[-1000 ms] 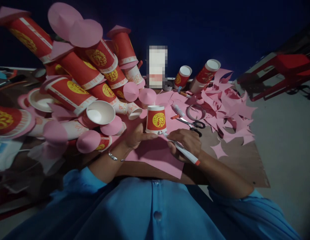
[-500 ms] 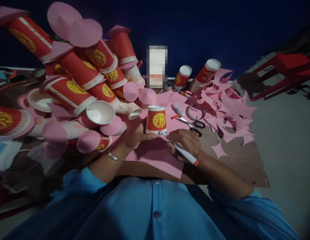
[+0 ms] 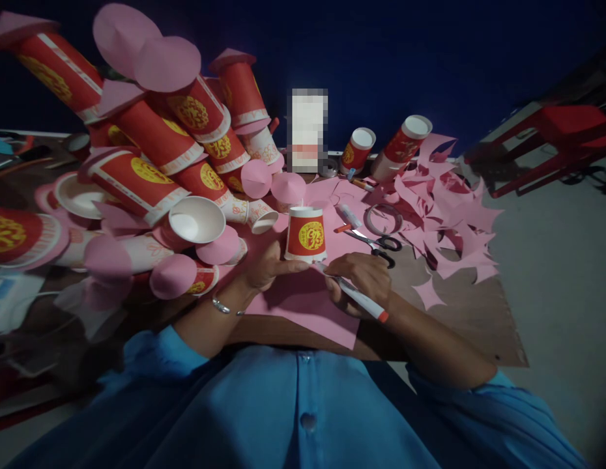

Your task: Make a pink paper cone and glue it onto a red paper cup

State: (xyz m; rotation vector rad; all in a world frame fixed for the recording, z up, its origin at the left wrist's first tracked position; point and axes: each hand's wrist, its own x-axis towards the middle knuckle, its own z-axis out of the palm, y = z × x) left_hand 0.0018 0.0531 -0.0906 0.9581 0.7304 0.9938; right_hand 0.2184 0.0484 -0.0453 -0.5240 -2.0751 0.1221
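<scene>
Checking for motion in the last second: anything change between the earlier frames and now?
Very little. The right hand tilted its marker slightly, so the orange rear end sits a touch higher and further left; the tip stays at the rim of the upturned red paper cup. The left hand keeps steadying that cup on the pink paper sheet. Scissors, tape roll and cup pile unchanged.

Dim, warm-tinted view, dark blurred corners, strong fisheye stretch.
</scene>
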